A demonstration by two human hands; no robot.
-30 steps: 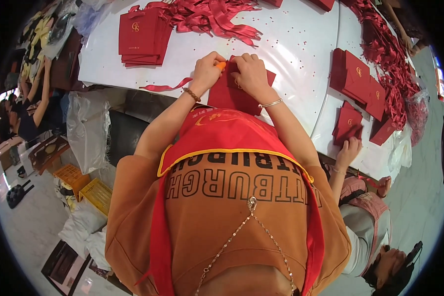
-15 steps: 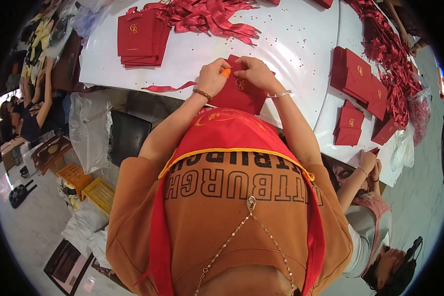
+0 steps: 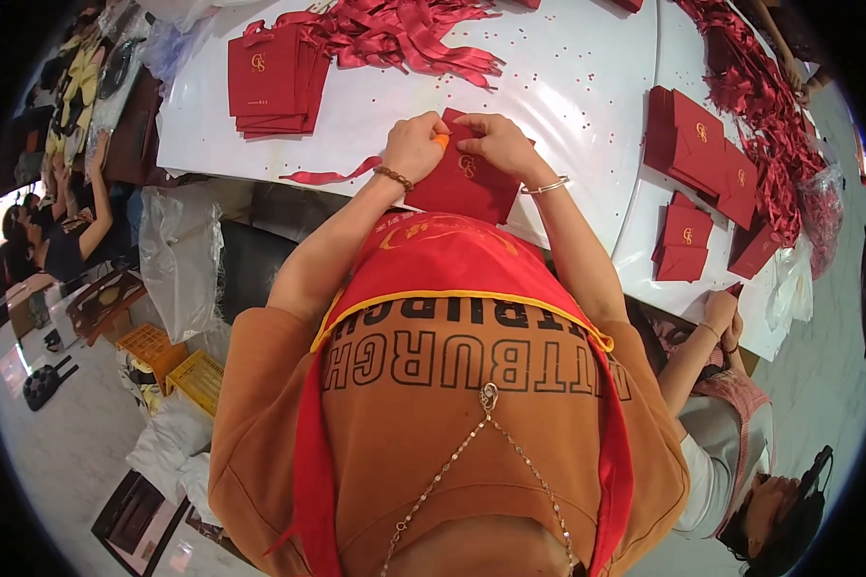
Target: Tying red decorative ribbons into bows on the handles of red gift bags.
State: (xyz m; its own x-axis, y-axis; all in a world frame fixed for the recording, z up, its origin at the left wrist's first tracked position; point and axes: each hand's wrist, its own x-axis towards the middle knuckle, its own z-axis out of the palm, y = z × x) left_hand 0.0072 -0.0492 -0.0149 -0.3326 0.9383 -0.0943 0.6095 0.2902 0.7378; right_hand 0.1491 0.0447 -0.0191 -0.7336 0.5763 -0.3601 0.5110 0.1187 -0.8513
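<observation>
A dark red paper gift bag (image 3: 464, 190) with a gold emblem lies at the table's near edge, in front of my red apron. My left hand (image 3: 414, 152) is closed at the bag's upper left edge, an orange cover on its thumb. A red ribbon (image 3: 329, 177) trails out leftward from beside this hand. My right hand (image 3: 502, 149) has its fingers curled in a pinch at the bag's top edge, close to the left one. What lies between the fingertips is too small to make out.
Ahead on the white table (image 3: 375, 115) are a stack of red bags (image 3: 265, 82), a heap of red ribbons (image 3: 409, 34) and scattered small red dots. More bags (image 3: 698, 139) and ribbons (image 3: 755, 115) lie to the right, where a co-worker's hands (image 3: 722, 319) work. A black chair (image 3: 250, 264) stands left.
Both hands stay at the bag's top edge with only slight finger movement. The view has shifted a little.
</observation>
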